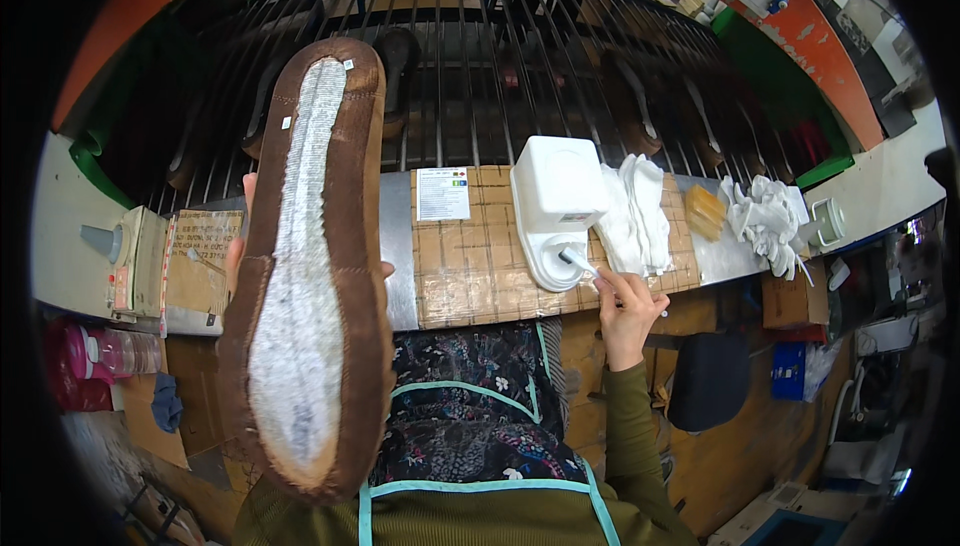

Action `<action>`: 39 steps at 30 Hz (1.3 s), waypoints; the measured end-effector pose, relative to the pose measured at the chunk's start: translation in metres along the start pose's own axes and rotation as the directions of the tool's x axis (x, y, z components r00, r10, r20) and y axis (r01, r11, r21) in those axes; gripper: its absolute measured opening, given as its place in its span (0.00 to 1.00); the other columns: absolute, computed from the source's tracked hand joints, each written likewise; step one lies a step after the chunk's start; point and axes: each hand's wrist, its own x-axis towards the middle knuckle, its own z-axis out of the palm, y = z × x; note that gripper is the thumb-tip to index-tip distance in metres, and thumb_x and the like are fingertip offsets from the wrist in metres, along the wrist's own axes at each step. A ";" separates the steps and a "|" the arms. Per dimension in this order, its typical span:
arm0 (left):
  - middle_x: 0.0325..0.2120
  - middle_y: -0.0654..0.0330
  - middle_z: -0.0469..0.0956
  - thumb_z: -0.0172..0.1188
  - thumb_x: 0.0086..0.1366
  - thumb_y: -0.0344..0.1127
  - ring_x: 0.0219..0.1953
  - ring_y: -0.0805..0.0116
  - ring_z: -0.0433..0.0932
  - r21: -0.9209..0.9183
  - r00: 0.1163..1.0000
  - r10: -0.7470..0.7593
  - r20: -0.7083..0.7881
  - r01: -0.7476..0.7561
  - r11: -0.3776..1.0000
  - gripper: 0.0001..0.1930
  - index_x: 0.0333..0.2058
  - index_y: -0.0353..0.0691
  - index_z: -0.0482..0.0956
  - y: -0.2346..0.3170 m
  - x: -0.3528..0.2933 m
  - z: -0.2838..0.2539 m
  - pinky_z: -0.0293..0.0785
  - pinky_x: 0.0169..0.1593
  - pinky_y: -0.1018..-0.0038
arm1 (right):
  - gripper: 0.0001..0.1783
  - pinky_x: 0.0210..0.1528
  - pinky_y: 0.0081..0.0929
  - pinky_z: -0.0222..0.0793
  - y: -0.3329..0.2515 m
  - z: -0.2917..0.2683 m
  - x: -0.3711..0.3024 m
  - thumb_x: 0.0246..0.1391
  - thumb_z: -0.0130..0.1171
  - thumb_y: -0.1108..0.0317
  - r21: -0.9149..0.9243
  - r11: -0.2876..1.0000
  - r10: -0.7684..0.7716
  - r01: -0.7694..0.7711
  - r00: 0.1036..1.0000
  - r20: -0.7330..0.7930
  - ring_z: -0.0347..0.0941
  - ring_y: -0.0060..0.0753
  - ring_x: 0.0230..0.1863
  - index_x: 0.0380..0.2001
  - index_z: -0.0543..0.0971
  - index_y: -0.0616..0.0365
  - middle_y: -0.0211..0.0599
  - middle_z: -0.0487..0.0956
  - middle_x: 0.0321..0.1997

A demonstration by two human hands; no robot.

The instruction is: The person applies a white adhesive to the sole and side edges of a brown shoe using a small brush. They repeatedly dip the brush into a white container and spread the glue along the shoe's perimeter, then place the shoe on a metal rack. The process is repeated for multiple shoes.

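Note:
A brown shoe (362, 146) is held up on the left with its underside facing me. A rough whitish strip runs along the middle of that underside, with small white stickers near the heel end. My left hand (236, 258) grips it from behind; only some fingertips show at its sides. My right hand (628, 308) pinches a thin white-handled brush (580, 261). The brush's dark tip is in the round cup of a white plastic dispenser (560, 186), which stands on a taped cardboard sheet (460, 276).
Behind the bench, a rack of metal bars (470, 76) has dark shoes beneath it. White gloves (638, 211) lie beside the dispenser, then a yellowish block (705, 212) and a crumpled white glove pile (768, 221). A printed card (443, 194) lies on the cardboard. A dark stool (710, 381) stands lower right.

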 end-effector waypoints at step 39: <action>0.59 0.52 0.65 0.58 0.60 0.30 0.60 0.26 0.56 0.101 0.520 0.523 0.676 -0.768 0.633 0.18 0.47 0.57 0.71 -0.072 0.040 -0.002 0.62 0.60 0.42 | 0.14 0.29 0.13 0.68 -0.143 -0.024 0.073 0.45 0.65 0.81 0.884 0.466 -0.016 0.031 1.000 -0.027 0.71 0.17 0.28 0.37 0.84 0.57 0.34 0.71 0.40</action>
